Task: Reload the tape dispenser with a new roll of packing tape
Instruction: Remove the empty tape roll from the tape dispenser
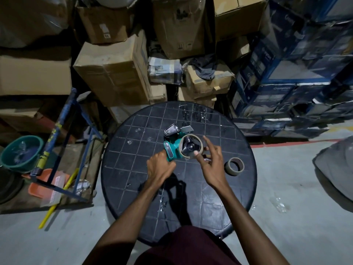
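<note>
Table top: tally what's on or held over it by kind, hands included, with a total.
Tape dispensers: 1, the teal dispenser, gripped by its handle
Tape rings: 2, the ring on the dispenser hub and the loose ring lying on the table
Hands: 2, left hand and right hand
Total: 5

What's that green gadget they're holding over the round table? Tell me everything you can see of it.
The tape dispenser is teal plastic, it seems, with black parts: a roller head at its far end and a three-spoked hub. A tape roll that looks nearly spent, pale-rimmed, sits around the hub. The left hand grips its handle, holding it over the dark table; the right hand touches the roll's near rim with spread fingers.
</note>
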Demonstrator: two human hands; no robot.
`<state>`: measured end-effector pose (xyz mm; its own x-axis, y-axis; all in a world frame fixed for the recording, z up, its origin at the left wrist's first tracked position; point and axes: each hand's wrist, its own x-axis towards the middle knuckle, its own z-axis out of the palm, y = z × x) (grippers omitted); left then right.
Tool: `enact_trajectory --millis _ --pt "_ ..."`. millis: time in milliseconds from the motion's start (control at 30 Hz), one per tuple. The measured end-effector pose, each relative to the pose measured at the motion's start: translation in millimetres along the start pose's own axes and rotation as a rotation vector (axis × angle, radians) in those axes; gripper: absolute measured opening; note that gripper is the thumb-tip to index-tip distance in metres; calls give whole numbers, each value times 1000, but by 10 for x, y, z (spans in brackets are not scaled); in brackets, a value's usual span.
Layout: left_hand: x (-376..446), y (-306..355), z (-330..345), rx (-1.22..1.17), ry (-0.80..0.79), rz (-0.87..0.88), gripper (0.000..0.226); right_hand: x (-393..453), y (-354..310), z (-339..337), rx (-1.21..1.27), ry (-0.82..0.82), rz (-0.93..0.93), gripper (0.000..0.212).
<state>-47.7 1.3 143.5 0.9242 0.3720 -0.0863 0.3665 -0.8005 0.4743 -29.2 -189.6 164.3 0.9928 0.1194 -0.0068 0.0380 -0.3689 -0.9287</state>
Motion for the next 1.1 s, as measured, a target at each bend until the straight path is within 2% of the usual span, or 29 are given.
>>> enact_trajectory --millis 133,200,367,467,633,667,733,800,867,1000,1100 --pt "23 -55 106 101 -35 14 32 189 253 46 5 8 115 28" --pt "21 -73 148 147 -70 31 33 318 427 70 -30 -18 184 23" --pt "35 -182 374 195 -215 -18 30 510 876 241 -1 -187 439 25" --pt "69 -381 674 149 -324 -88 36 536 1302 455 36 -259 584 45" --pt "108 -797 1210 58 -446 -154 51 381 1883 832 46 -260 788 20" --pt "114 -841 1266 61 -441 -152 52 372 2179 924 15 -263 805 21" --pt "148 -908 1346 53 -425 -154 53 360 2878 1129 2 -251 826 39" --pt "212 -987 1420 41 -435 -160 52 349 2818 1180 -18 -213 866 56" --pt "277 -1043 1471 43 -473 -163 54 361 2300 1146 -65 -167 909 48" --pt "341 -1141 1617 52 -536 -195 56 355 2152 1160 -107 -161 925 40" --pt "254 -957 1496 41 -363 -215 73 314 2134 1132 -230 -167 865 42"
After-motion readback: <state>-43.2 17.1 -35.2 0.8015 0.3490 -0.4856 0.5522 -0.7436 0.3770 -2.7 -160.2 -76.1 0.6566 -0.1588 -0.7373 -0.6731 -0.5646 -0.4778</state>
